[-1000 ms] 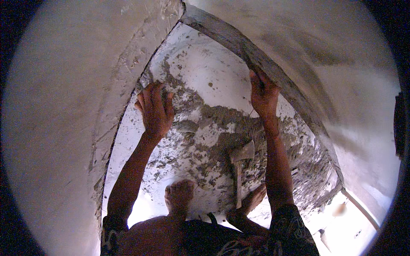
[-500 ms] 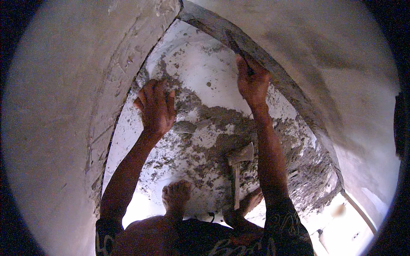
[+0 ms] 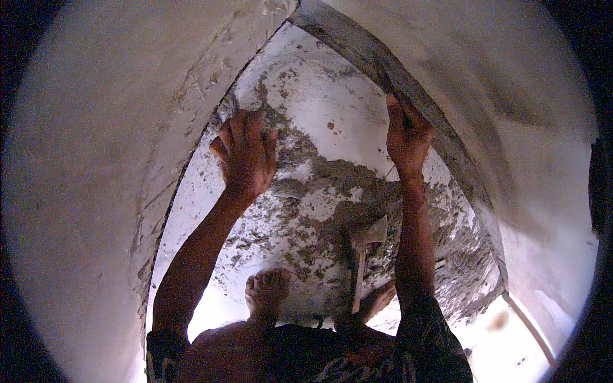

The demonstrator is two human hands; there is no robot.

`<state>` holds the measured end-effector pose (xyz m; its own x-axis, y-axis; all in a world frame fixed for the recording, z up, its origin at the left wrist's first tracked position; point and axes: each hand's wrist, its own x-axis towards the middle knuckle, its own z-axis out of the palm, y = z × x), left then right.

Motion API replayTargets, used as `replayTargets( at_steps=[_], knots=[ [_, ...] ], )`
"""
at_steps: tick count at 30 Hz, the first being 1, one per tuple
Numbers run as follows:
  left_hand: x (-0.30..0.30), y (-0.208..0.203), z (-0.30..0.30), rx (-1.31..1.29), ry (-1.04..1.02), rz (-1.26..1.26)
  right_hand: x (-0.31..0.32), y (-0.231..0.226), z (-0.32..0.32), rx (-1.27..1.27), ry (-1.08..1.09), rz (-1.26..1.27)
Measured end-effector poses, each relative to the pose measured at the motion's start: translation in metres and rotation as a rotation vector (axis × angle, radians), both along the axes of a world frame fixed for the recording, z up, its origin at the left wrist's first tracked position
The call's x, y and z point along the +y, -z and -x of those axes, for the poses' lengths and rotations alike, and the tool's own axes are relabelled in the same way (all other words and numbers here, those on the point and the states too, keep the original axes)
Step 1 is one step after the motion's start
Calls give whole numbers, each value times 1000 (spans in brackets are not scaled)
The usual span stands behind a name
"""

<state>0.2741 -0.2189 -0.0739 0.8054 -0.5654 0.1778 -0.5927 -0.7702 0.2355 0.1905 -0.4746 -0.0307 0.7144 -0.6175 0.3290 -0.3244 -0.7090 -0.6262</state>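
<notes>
My right hand is closed around a thin dark hand tool whose kind I cannot make out. Its end lies against the rough grey strip along the foot of the right wall. At the left, my left hand is held over the floor near the left wall's foot, fingers apart and nothing in them. Between my right forearm and my feet lies a hatchet, its head pointing away from me and its handle toward me.
Pale walls rise on the left and right, meeting in a far corner. Grey crumbs and mortar debris cover much of the whitish floor. My bare feet stand at the near side. Bright light falls at the lower right.
The view has shifted slightly, so most things sit a little further right. My right hand stays on the tool along the right strip; my left hand remains spread near the left wall.
</notes>
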Motion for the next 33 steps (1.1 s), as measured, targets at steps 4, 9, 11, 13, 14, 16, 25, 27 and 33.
replayTargets(
  at_steps=[4,9,11,13,14,16,25,27,33],
  knots=[
    [-4,-8,1,49,14,-10,7,13,-15,0,-15,120],
    [-4,-6,-2,-19,-18,-29,-9,3,7,89,-2,34],
    [-10,-2,-1,-9,19,29,-6,5,-11,171,20,-2],
    [-8,-7,2,-9,11,-9,1,2,-18,128,-16,-53],
    [-3,-14,1,20,14,6,5,-1,-14,173,6,-34],
    [-4,-6,1,75,-30,-15,-5,25,4,-136,-13,-89],
    [0,0,-3,25,38,-18,11,12,-19,57,39,9],
    [4,-2,3,53,25,-45,14,-4,-15,97,72,-126],
    [0,-6,-2,60,-4,48,17,6,-23,51,-4,25]
  ],
)
